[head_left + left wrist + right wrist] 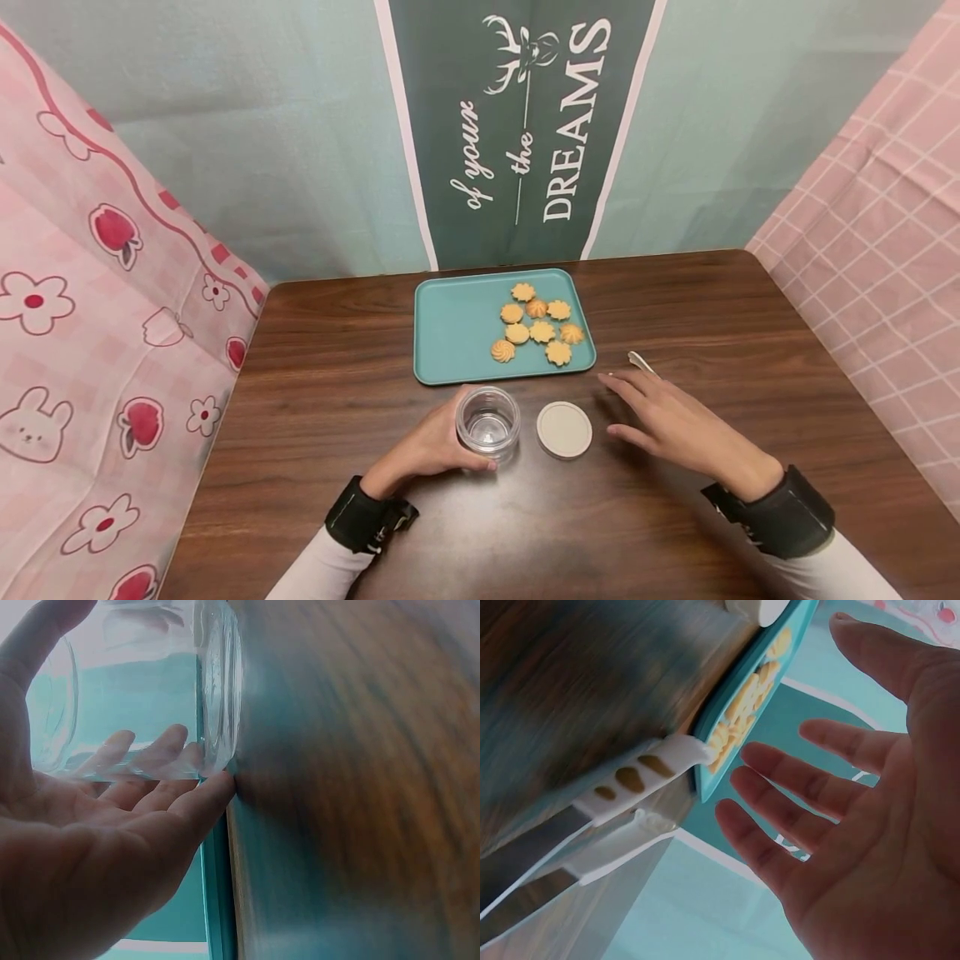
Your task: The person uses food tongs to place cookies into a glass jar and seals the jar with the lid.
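My left hand [442,437] grips a clear jar [489,421] from its left side, thumb in front and fingers behind. The jar stands upright with its mouth uncovered and nothing inside. In the left wrist view the fingers [202,799] show through and under the clear wall of the jar [135,690]. Right of the jar lies a round cream lid [564,430]. My right hand [667,417] hovers with spread fingers, holding nothing. Close by it are silver tongs [640,362], mostly hidden by the hand in the head view; their slotted tip [656,769] shows in the right wrist view.
Behind the jar a teal tray [453,333] bears several cookies [542,332] on its right half. The brown wooden table [322,375] meets a teal cloth [300,150] at the back and pink cloths at both sides.
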Demonstrator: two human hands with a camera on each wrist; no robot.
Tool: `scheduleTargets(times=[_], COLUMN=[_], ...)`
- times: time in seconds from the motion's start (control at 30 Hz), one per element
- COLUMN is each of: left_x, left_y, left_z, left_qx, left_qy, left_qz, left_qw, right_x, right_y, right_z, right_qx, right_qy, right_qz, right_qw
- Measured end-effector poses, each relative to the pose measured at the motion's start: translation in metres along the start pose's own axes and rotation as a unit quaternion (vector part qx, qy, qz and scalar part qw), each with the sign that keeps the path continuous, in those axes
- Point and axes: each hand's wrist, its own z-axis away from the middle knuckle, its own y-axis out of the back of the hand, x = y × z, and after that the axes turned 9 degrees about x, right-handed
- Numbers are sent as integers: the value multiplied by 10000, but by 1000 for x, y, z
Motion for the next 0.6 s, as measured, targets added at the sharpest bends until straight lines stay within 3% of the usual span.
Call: scheduleTargets(times=[0.6], left_x=[0], left_y=[0], left_z=[-1], left_qx=[-3], left_qy=[-40], left_qz=[159], left_qw=[9999], right_x=[16], right_y=[18], right_z=[23], right_qx=[406], right_qy=[-451], right_qz=[350], right_qw=[9975])
